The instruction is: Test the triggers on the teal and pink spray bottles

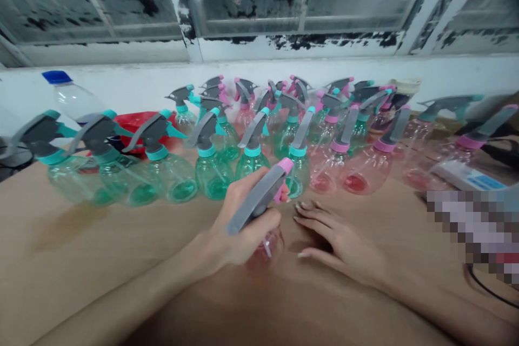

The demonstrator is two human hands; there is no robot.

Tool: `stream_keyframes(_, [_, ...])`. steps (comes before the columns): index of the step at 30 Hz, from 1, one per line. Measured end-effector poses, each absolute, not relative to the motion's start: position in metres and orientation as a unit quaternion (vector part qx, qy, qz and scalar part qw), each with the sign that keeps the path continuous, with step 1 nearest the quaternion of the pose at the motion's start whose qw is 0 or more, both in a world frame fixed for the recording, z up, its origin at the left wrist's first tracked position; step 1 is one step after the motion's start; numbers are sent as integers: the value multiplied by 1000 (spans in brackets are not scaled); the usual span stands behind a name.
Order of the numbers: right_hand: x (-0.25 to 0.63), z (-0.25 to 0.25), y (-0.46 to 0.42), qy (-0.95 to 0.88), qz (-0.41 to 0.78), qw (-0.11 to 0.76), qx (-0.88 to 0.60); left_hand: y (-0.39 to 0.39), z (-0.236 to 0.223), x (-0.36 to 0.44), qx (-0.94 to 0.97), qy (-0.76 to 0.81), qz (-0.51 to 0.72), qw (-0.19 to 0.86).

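Observation:
My left hand (239, 221) is wrapped round the neck of a pink spray bottle (265, 251), just under its grey trigger head with a pink nozzle. The bottle's clear pink body shows below my fingers, its lower part blurred. Beside it on the right, my right hand (340, 238) rests on the table with its fingers spread and holds nothing. Beyond both hands stands a row of spray bottles, among them a green one (214, 173) and a pink one (367, 167), all with grey trigger heads.
More spray bottles crowd behind the front row. A large clear bottle with a blue cap (59, 78) and a red bag (138, 127) are at the back left. A white and blue box (472, 175) and a black cable (486, 292) lie on the wooden table (81, 265) at the right.

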State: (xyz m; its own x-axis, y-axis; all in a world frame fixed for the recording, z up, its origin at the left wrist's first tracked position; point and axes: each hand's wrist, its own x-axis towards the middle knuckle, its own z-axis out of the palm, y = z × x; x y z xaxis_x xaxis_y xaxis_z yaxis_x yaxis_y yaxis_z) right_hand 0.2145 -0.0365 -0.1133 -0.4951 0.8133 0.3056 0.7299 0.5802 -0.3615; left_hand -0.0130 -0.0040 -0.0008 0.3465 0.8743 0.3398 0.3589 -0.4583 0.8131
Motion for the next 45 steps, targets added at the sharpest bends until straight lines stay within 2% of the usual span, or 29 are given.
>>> stream_keyframes(9, [218, -117, -35, -857, 114, 248, -438, 6, -7, -7, 763, 392, 404, 318])
stream_keyframes(22, [222, -117, -34, -856, 152, 220, -443, 5, -10, -7, 768, 394, 375, 338])
stream_keyframes(27, [223, -119, -34, -854, 150, 217, -448, 6, -11, -8, 771, 401, 373, 326])
stream_keyframes(35, [225, -122, -33, -868, 115, 193, -444, 5, -4, -3, 759, 368, 388, 371])
stream_keyframes(45, [225, -120, -34, -870, 108, 193, -442, 7, 0, -10, 793, 348, 386, 318])
